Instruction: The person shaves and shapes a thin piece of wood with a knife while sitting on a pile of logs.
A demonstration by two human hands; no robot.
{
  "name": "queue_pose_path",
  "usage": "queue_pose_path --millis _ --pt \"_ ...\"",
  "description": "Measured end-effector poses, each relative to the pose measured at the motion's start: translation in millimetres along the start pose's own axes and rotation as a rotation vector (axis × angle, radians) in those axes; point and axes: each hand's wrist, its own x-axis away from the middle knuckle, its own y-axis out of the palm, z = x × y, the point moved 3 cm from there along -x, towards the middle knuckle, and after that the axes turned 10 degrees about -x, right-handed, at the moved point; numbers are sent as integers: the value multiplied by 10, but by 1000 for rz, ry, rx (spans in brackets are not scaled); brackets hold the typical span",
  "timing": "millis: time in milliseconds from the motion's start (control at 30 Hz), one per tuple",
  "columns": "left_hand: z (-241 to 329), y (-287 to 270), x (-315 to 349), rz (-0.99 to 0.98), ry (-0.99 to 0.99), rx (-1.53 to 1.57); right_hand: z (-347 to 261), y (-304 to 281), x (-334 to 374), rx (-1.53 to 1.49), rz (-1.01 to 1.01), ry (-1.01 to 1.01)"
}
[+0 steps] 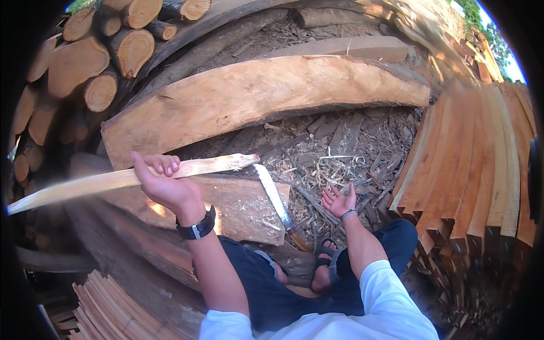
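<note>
The left hand (165,182) wraps its grip around a long wooden strip (198,166) above the plank (241,205); the right hand (340,201) is spread, empty. If this single hold loosens, the strip could fall and knock the knife (272,194) toward the sandalled foot (323,262).

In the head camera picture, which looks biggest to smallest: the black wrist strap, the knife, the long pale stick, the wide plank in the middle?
1. Wide plank
2. Long pale stick, in the left hand
3. Knife
4. Black wrist strap
</note>
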Motion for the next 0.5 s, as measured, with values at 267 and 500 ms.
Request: queue_pose_path --millis 267,500 --pt "12 24 16 -18 21 -15 -105 422 96 -28 -256 -26" --pt "-17 31 8 -37 3 5 9 1313 415 -35 -643 -25"
